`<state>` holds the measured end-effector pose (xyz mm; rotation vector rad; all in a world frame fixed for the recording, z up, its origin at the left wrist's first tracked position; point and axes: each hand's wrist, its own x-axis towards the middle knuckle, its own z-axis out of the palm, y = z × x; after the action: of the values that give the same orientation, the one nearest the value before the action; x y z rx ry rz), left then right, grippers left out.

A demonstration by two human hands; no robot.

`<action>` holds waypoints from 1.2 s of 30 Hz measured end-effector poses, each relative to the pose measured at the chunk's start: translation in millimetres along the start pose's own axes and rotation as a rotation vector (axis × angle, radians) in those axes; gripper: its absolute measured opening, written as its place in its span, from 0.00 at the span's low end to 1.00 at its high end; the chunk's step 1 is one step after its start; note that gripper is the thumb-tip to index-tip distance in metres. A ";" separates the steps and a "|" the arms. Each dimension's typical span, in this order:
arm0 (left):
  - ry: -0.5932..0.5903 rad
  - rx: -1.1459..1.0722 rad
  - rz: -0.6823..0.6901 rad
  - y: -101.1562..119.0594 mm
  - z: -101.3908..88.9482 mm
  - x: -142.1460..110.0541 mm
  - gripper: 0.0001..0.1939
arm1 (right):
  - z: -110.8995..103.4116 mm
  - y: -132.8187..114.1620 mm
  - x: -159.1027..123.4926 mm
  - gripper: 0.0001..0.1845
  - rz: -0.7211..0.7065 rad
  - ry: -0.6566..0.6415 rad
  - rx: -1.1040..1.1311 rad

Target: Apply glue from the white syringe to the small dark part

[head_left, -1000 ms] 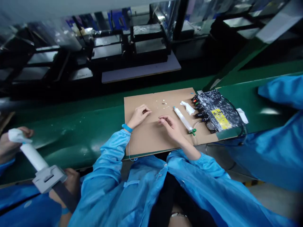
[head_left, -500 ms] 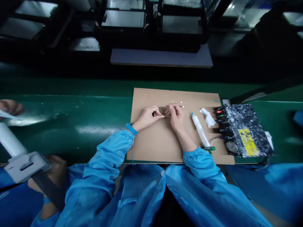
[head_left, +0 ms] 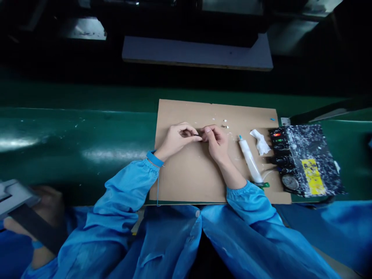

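Note:
Both hands meet over a brown cardboard sheet (head_left: 186, 178) on the green bench. My left hand (head_left: 181, 137), with a blue wrist strap (head_left: 155, 159) behind it, pinches a tiny dark piece (head_left: 196, 135) between thumb and fingertips; its kind is too small to make out. Close beside it, my right hand (head_left: 215, 142) has its fingers curled and thumb pressed in. Whatever its fingertips hold, if anything, is hidden. To the right of that hand lies a white dispensing syringe (head_left: 250, 161) with a blue tip and a green end fitting.
A crumpled white tissue (head_left: 260, 142) and a paint-spattered black control box (head_left: 312, 159) with a gauge lie at right. Small whitish bits (head_left: 225, 126) dot the cardboard. A grey shelf board (head_left: 197, 54) spans the back. At left, a co-worker's hand (head_left: 48, 205) is near a grey device.
The view has shifted slightly, tilting down. My hands stay together at the same spot, with the left fingers a little more arched. The co-worker's grey device sits farther left in view.

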<state>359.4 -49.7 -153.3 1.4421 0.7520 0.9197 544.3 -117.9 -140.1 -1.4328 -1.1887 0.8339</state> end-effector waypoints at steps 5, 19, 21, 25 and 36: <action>-0.024 -0.019 0.019 -3.1 -2.0 1.5 0.29 | 0.1 2.6 1.1 0.31 -0.004 0.000 0.079; 0.090 0.139 0.093 -2.6 -3.0 2.3 0.26 | 6.6 5.9 4.4 0.33 0.031 -0.076 0.176; 0.140 0.271 0.195 -1.3 0.8 -1.7 0.22 | 4.7 6.7 6.2 0.35 0.044 -0.099 0.203; 0.150 0.397 0.316 -1.6 3.7 -5.5 0.21 | 2.5 7.1 8.7 0.35 0.059 -0.165 0.320; 0.123 0.095 0.095 -4.4 -4.0 2.1 0.26 | 4.0 7.5 8.9 0.33 0.068 -0.227 0.369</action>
<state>357.2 -45.5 -157.5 1.5253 0.8333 1.0661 544.6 -107.9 -147.2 -1.1013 -1.0867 1.2194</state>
